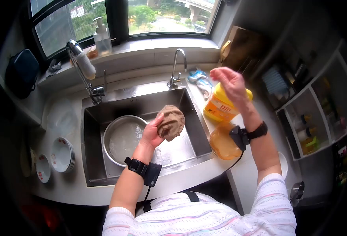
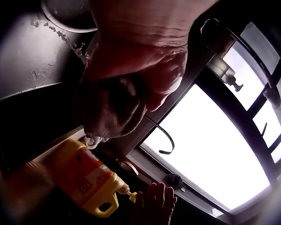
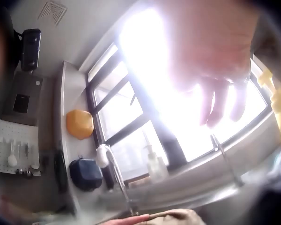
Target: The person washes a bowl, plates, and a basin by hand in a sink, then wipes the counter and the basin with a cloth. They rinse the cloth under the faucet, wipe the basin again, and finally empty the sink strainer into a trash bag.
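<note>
In the head view my left hand [image 1: 153, 133] grips a wet-looking brown cloth [image 1: 172, 122] above the sink [image 1: 161, 159]. The cloth lies bunched over the fingers, and the thumb presses on its edge. My right hand [image 1: 229, 82] is raised over the top of a yellow detergent jug [image 1: 220, 104] with an orange label. In the left wrist view, the jug's yellow pump nozzle [image 2: 132, 196] points at the fingers of that hand, which are extended and hold nothing. A round metal basin [image 1: 111, 135] with some water sits in the left of the sink.
Two taps stand behind the sink, a large one [image 1: 96, 92] at left and a thin one [image 1: 175, 78] at centre. Stacked bowls [image 1: 61, 155] are on the left counter. An amber bowl [image 1: 222, 143] and a blue-white packet [image 1: 200, 80] lie right of the sink.
</note>
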Action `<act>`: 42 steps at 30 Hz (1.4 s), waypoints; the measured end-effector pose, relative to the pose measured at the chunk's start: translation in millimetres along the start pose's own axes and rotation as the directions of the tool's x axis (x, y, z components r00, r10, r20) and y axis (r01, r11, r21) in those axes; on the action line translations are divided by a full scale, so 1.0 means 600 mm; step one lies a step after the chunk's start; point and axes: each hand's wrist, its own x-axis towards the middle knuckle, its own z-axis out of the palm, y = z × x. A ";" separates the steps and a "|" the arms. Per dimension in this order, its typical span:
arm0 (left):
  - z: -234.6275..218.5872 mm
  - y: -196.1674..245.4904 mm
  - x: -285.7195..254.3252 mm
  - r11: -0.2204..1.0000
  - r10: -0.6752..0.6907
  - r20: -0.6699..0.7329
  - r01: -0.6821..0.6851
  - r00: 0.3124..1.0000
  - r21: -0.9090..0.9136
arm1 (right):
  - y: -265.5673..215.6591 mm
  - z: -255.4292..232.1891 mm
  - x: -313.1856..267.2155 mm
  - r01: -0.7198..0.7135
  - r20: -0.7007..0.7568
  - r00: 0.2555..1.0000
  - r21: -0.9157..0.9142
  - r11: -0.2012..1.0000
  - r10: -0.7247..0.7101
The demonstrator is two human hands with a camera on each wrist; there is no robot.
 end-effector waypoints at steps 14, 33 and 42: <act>0.189 -0.111 0.186 0.999 -0.029 0.107 0.033 0.994 -0.035 | 0.149 -0.105 0.091 -0.347 0.196 0.849 -0.495 0.797 0.491; 0.101 -0.069 0.068 0.991 -0.003 0.117 0.019 0.993 -0.136 | 0.020 -0.026 -0.044 -0.169 0.022 0.986 0.202 0.965 0.168; -0.051 -0.005 -0.052 0.960 0.128 -0.250 -0.056 0.960 0.276 | 0.213 0.262 -0.147 -0.617 0.169 0.769 0.448 0.647 0.616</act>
